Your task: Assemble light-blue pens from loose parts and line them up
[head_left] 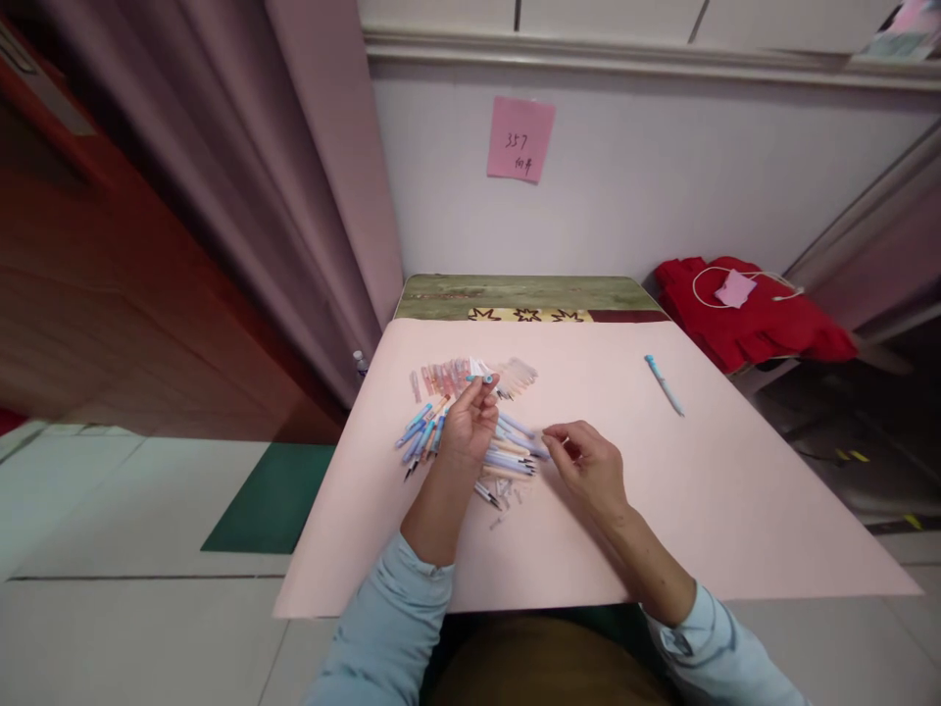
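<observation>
A pile of pastel pens and pen parts (470, 431) lies on a pink sheet (662, 490) that covers a small table. My left hand (469, 424) is raised over the pile, fingers pinched on a small teal-tipped pen piece (481, 378). My right hand (588, 466) rests on the sheet just right of the pile, fingertips closed at the end of a pale pen barrel (525, 443). One assembled blue pen (664, 384) lies alone at the right of the sheet.
The table's green far edge (525, 292) meets a white wall with a pink sticky note (520, 139). A curtain (294, 196) hangs at the left. Red cloth with a white cable (750, 309) lies on a seat at the right.
</observation>
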Demonstrator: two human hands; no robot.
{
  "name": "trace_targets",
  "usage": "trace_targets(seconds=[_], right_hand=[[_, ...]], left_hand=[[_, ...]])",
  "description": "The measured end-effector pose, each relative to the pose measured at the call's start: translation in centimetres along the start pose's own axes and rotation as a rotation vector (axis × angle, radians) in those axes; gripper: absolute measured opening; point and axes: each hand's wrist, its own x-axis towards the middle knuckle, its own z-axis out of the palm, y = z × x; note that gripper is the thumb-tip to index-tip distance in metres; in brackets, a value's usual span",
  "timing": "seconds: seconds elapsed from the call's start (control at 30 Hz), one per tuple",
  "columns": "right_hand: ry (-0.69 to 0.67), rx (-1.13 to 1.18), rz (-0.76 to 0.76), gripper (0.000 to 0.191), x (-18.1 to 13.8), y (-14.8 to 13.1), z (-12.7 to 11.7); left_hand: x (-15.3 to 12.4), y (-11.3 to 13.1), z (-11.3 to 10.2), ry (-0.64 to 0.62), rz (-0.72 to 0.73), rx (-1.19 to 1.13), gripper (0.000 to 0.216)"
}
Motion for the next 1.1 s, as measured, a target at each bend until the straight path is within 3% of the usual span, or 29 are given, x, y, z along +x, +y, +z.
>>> trace_targets(seconds=[0.2, 0.37, 0.6, 0.83, 1.1], right_hand=[[-0.183, 0.048, 0.055, 0.013, -1.8, 0.4, -0.2], [-0.285, 0.081, -0.046, 0.012, -2.8, 0.6, -0.1], [-0.242, 0.137, -0.057, 0.012, -3.9, 1.2, 0.6], [-0.263, 0.060, -0.155, 0.011, -4.2, 1.0, 0.6], [-0.312, -0.043, -0.294, 0.015, -4.4, 1.0, 1.0]], left_hand=[[0.5, 0.1, -0.4, 0.008, 0.027, 0.053, 0.011], [1.1, 1.1, -0.3, 0.017, 0.131, 0.070, 0.013], [2.5, 1.3, -0.1, -0.008, 0.123, 0.019, 0.014], [2.2, 1.3, -2.2, -0.069, 0.126, 0.055, 0.013], [1.8, 0.3, -2.0, -0.059, 0.099, 0.066, 0.007]])
